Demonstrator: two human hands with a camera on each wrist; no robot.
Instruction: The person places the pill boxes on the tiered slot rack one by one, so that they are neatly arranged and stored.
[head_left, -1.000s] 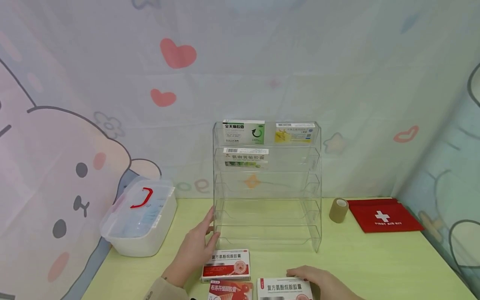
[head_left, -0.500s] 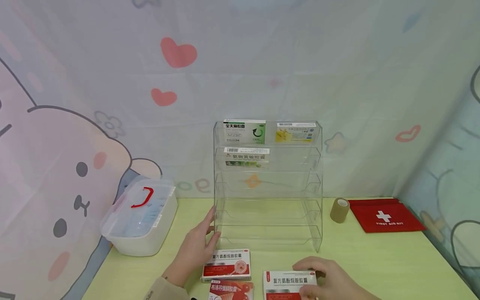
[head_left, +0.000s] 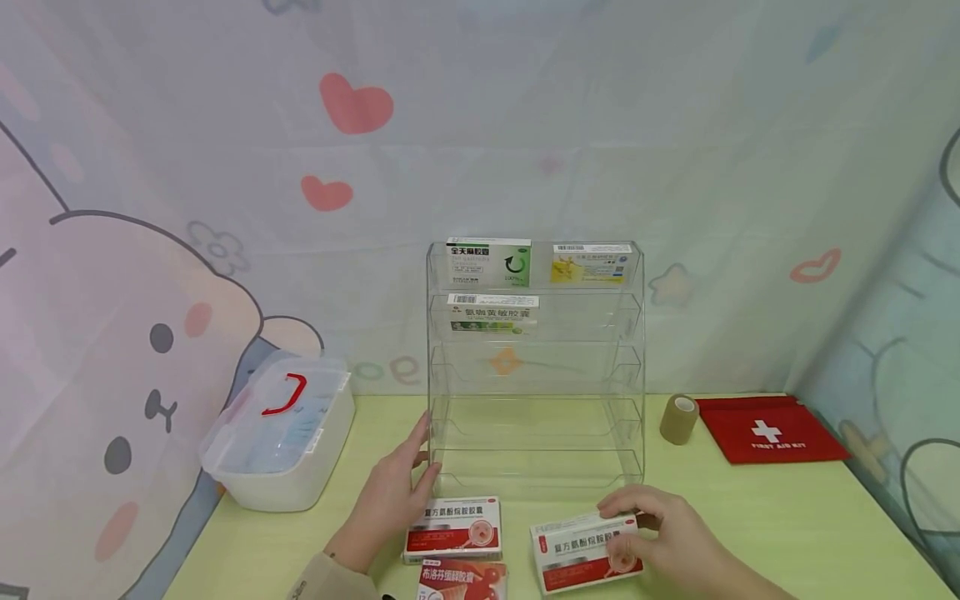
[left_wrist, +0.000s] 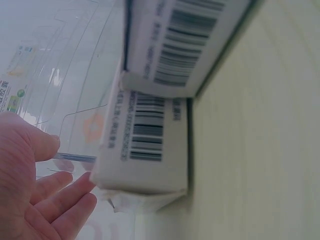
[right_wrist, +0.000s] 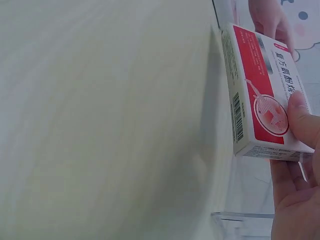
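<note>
My right hand [head_left: 663,533] grips a red and white medicine box [head_left: 581,575] by its right end. In the right wrist view the thumb [right_wrist: 304,122] lies on its printed face, fingers behind, and the box is raised off the table. My left hand [head_left: 390,492] holds the left side edge of a clear acrylic display rack [head_left: 536,462], thumb in front and fingers behind. Just right of that hand lies a second red and white medicine box [head_left: 452,542], with a red medicine box [head_left: 461,581] nearer me, cut off by the frame.
On the rack's top tier sit a green and white box [head_left: 487,262] and a yellow and white box [head_left: 590,265]; a white and green box [head_left: 493,317] is one tier below. A lidded bin [head_left: 277,442] stands left. Right are a tan tape roll [head_left: 678,419] and a red first aid pouch [head_left: 772,429].
My right hand has taken hold of the red and white medicine box, lifted it and brought it up toward the rack, tilting it. The left hand stays at the rack's edge.
</note>
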